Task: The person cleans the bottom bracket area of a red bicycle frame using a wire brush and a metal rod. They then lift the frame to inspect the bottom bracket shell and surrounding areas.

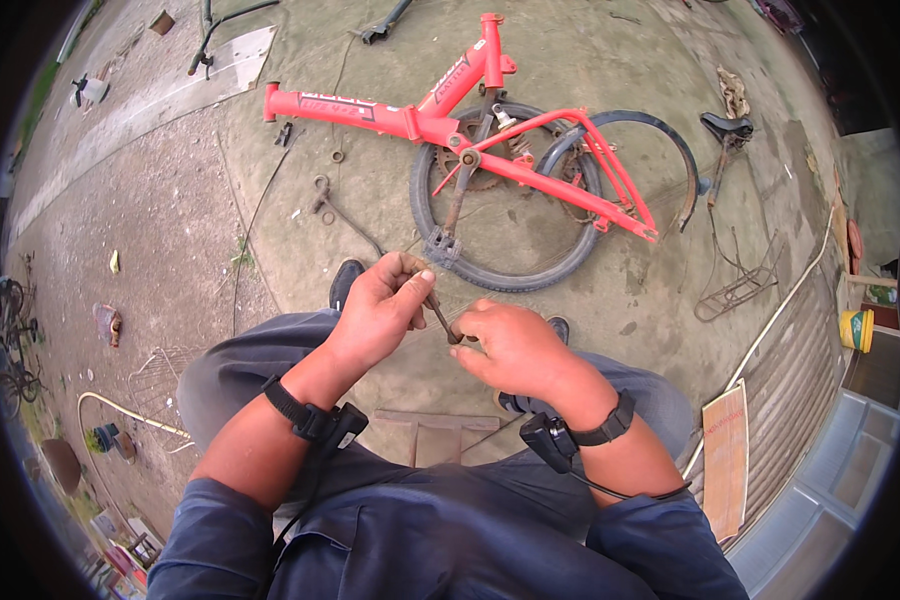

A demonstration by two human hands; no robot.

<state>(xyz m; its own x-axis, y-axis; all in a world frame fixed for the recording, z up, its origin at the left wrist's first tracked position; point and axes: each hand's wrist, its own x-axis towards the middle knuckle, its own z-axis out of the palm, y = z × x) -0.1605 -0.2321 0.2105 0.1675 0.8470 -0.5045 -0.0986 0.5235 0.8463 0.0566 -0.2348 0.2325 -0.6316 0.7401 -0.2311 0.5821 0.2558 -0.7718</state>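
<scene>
My left hand (390, 300) pinches the upper end of a short, dark, rusty metal rod (440, 316) in front of me, at about the middle of the view. At its lower end my right hand (500, 340) has closed fingertips on the same rod. Beyond my hands a red folding bicycle frame (535, 183) lies on the ground with a black-tyred wheel (510, 280), a grey pedal (440, 248) and a loose curved black mudguard (686, 170).
Small loose metal parts (322, 190), a black saddle (727, 128), a wire rack (735, 295) and a hose (105, 398) lie around me on the ground. A wooden piece (420, 418) sits between my legs. A yellow bucket (856, 330) and cardboard (722, 450) are at the right.
</scene>
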